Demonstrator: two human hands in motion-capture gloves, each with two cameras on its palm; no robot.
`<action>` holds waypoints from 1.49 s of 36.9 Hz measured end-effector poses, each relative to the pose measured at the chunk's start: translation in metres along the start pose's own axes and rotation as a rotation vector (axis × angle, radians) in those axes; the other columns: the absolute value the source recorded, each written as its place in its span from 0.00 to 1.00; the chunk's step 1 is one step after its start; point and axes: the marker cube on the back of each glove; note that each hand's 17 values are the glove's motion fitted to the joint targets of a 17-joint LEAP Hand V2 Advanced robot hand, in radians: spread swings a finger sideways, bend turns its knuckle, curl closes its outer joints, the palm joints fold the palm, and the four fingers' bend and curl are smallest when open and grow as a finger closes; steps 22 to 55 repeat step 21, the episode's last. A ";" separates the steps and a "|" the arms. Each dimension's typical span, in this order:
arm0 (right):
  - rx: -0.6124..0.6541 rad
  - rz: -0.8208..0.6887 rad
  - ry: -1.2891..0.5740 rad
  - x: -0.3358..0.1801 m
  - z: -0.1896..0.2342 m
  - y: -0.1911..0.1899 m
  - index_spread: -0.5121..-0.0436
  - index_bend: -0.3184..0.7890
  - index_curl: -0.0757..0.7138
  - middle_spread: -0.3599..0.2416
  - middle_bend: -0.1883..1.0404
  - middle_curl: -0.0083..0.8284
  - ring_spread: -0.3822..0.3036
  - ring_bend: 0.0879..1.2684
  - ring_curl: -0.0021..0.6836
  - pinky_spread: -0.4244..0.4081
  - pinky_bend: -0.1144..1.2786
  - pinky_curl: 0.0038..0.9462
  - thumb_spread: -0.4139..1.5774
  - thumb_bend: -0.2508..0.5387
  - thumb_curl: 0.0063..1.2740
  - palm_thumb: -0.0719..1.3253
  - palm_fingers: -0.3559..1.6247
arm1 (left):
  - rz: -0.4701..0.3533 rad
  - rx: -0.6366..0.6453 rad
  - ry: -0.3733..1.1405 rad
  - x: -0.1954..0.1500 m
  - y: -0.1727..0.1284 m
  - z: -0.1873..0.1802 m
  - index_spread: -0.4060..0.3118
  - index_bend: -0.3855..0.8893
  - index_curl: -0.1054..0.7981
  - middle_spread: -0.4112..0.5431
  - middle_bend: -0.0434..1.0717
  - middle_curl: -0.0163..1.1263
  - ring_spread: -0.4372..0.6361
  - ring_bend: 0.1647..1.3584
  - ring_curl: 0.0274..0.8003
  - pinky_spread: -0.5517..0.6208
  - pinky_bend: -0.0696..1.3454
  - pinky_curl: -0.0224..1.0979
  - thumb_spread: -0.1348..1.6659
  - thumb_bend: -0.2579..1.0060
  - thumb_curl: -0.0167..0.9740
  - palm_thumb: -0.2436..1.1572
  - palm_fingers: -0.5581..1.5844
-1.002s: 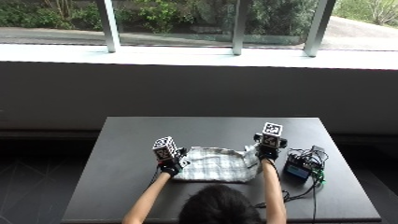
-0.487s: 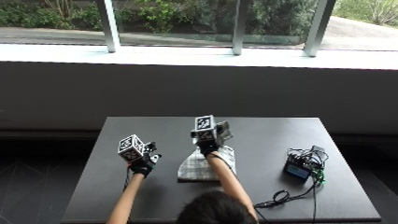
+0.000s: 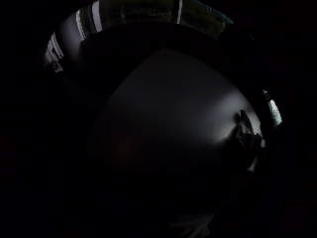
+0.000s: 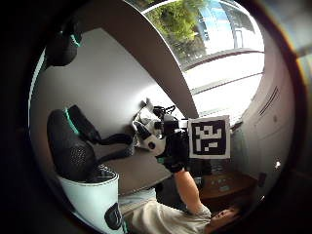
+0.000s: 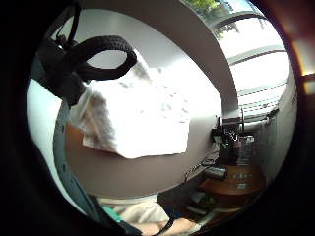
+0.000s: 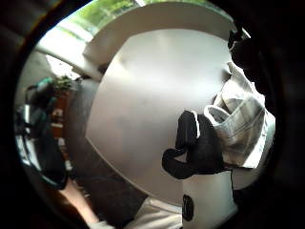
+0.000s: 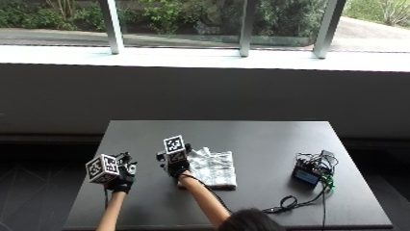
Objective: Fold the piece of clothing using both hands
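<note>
Both hands are seen at the near left part of the dark table (image 7: 269, 139). The checked garment (image 7: 214, 168), already doubled into a small rectangle, lies flat just right of the right hand (image 7: 176, 166), which is placed at the garment's left edge. In the right thumb side palm view a layered edge of cloth is seen curled over the black fingers (image 6: 200, 148), so the edge is judged to be pinched. The left hand (image 7: 118, 180) is held apart to the left, touching no cloth; whether its fingers are curled cannot be told. For a neat fold, the pinched edge should be laid squarely on the edge beneath and the layers smoothed flat before release.
</note>
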 end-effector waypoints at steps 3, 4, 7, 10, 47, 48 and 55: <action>-0.004 0.017 -0.046 0.013 -0.014 -0.003 0.63 0.37 0.45 0.44 0.37 0.59 0.33 0.37 0.66 0.29 0.53 0.43 0.61 0.25 0.47 0.61 0.64 | -0.002 -0.018 0.007 0.000 0.012 -0.007 0.42 0.52 0.68 0.48 0.20 0.29 0.51 0.18 0.43 0.66 0.16 0.33 0.79 0.25 0.51 0.60 0.53; -0.011 0.023 -0.069 0.020 -0.019 -0.003 0.63 0.37 0.45 0.44 0.38 0.58 0.33 0.36 0.64 0.32 0.51 0.41 0.63 0.25 0.47 0.60 0.65 | 0.001 -0.026 0.000 0.000 0.015 -0.010 0.42 0.53 0.68 0.47 0.21 0.29 0.51 0.17 0.43 0.66 0.15 0.33 0.79 0.25 0.52 0.61 0.53; -0.016 0.040 -0.135 0.042 -0.033 0.002 0.63 0.38 0.45 0.44 0.38 0.58 0.35 0.36 0.63 0.38 0.47 0.40 0.67 0.28 0.45 0.59 0.64 | 0.014 -0.052 -0.018 0.005 0.023 -0.016 0.41 0.53 0.69 0.46 0.20 0.30 0.49 0.17 0.44 0.65 0.16 0.32 0.78 0.25 0.54 0.63 0.53; 0.004 0.047 -0.204 0.065 -0.045 0.011 0.63 0.39 0.45 0.46 0.37 0.58 0.36 0.35 0.63 0.43 0.45 0.39 0.70 0.29 0.43 0.58 0.64 | 0.041 -0.082 -0.044 0.013 0.031 -0.016 0.40 0.54 0.69 0.46 0.19 0.31 0.48 0.17 0.44 0.64 0.16 0.32 0.77 0.23 0.54 0.60 0.53; 0.023 0.120 -0.294 0.155 -0.055 0.048 0.65 0.39 0.44 0.47 0.36 0.57 0.38 0.34 0.61 0.49 0.41 0.36 0.77 0.30 0.39 0.59 0.66 | 0.160 -0.176 -0.148 0.042 0.060 0.011 0.41 0.54 0.69 0.45 0.18 0.31 0.47 0.17 0.44 0.64 0.16 0.31 0.77 0.20 0.56 0.58 0.52; 0.023 0.120 -0.294 0.155 -0.055 0.048 0.65 0.39 0.44 0.47 0.36 0.57 0.38 0.34 0.61 0.49 0.41 0.36 0.77 0.30 0.39 0.59 0.66 | 0.160 -0.176 -0.148 0.042 0.060 0.011 0.41 0.54 0.69 0.45 0.18 0.31 0.47 0.17 0.44 0.64 0.16 0.31 0.77 0.20 0.56 0.58 0.52; 0.023 0.120 -0.294 0.155 -0.055 0.048 0.65 0.39 0.44 0.47 0.36 0.57 0.38 0.34 0.61 0.49 0.41 0.36 0.77 0.30 0.39 0.59 0.66 | 0.160 -0.176 -0.148 0.042 0.060 0.011 0.41 0.54 0.69 0.45 0.18 0.31 0.47 0.17 0.44 0.64 0.16 0.31 0.77 0.20 0.56 0.58 0.52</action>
